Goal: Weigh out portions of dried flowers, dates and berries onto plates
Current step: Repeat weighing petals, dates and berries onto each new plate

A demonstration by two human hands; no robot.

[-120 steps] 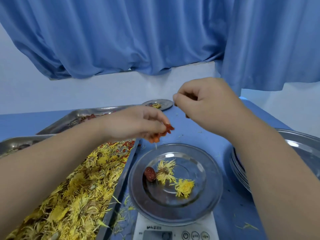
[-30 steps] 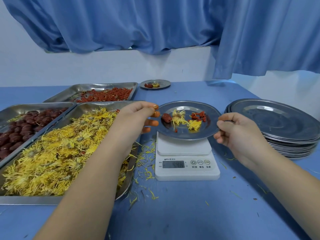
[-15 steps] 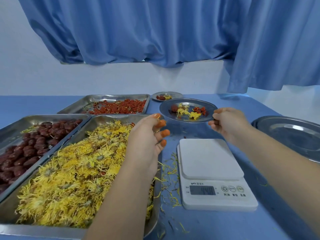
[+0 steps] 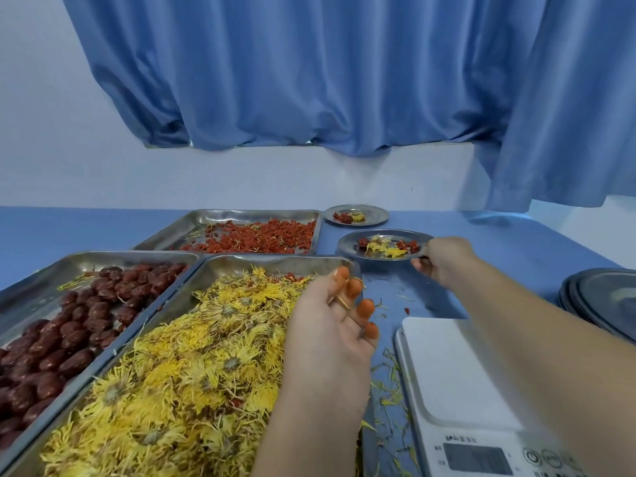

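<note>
My right hand [image 4: 444, 259] grips the near right rim of a filled steel plate [image 4: 347, 246] holding yellow flowers, a date and red berries, far out on the blue table. Just behind it sits another filled plate [image 4: 377, 216]. My left hand [image 4: 335, 325] hovers with fingers apart and nothing in it over the right edge of the tray of yellow dried flowers [image 4: 179, 366]. The white scale [image 4: 451, 380] at the lower right has a bare platform. Left of the flowers lies the tray of dark red dates [image 4: 58, 328]; behind it, the tray of red berries [image 4: 254, 235].
A stack of bare steel plates [image 4: 609, 297] stands at the right edge. Loose petals litter the table [image 4: 516, 235] between the flower tray and the scale. A blue curtain [image 4: 309, 80] hangs over the white wall behind.
My right hand lifted the filled plate off the scale and carried it to the back, in front of the other filled plate. My left hand let go and drew back over the flower tray.
</note>
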